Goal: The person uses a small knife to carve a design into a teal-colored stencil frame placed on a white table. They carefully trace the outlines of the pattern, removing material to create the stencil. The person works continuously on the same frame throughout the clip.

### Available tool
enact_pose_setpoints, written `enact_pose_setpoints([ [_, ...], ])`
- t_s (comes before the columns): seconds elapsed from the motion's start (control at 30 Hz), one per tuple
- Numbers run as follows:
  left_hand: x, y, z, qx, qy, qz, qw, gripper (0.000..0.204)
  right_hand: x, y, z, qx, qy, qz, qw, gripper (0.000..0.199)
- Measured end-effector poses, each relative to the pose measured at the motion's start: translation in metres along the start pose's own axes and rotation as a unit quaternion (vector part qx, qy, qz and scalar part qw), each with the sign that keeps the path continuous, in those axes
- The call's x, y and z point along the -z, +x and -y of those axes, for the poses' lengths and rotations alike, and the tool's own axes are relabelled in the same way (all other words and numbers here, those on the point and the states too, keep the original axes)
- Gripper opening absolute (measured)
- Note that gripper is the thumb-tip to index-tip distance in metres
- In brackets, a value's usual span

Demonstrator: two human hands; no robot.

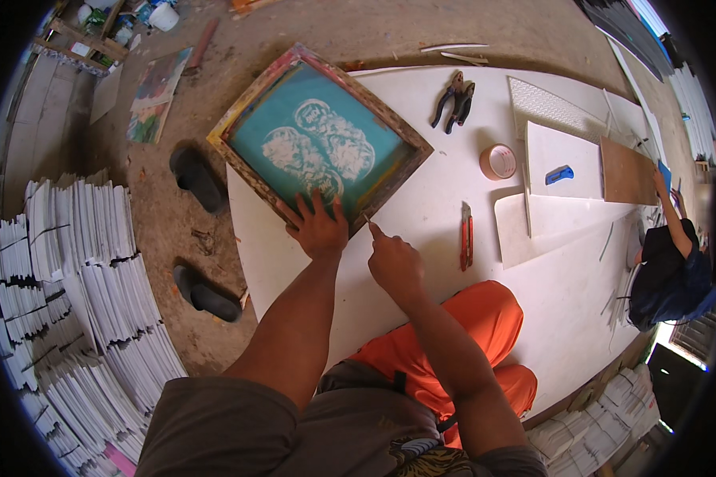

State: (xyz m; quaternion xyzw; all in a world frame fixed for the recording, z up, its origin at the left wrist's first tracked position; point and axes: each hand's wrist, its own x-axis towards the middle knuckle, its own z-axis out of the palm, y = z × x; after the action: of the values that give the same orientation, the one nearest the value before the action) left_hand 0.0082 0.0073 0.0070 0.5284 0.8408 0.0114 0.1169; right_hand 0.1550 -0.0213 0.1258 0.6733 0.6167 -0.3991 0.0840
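Observation:
A wooden-framed printing screen (402,171) with teal mesh and pale patterned shapes lies at an angle over the white sheet's left end. My left hand (320,229) rests on its near edge, fingers spread over the frame and mesh. My right hand (395,266) is closed, index finger stretched toward the frame's near corner. From it pokes a thin pointed tool (368,220), its tip by that corner; the rest is hidden in my fingers, so its kind is unclear. Right of that hand lies a red utility knife (466,237) on the white sheet.
Two pliers (453,102), a tape roll (498,161) and a blue cutter (559,175) on stacked boards (565,143) lie to the right. At the far right another person (668,270) reaches to a brown board (628,171). Black sandals (197,181) and bundled paper stacks (95,262) are left.

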Motion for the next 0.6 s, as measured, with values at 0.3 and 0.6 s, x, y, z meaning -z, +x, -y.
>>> enact_pose_setpoints([
  [0.3, -0.004, -0.001, -0.004, -0.011, 0.015, -0.032, 0.999, 0.063, -0.015, 0.014, -0.020, -0.028, 0.232, 0.000, 0.972, 0.047],
  [0.6, -0.006, 0.000, -0.007, -0.019, 0.004, -0.041, 0.999, 0.059, -0.085, 0.032, -0.046, 0.070, 0.262, -0.166, 0.948, 0.045],
])
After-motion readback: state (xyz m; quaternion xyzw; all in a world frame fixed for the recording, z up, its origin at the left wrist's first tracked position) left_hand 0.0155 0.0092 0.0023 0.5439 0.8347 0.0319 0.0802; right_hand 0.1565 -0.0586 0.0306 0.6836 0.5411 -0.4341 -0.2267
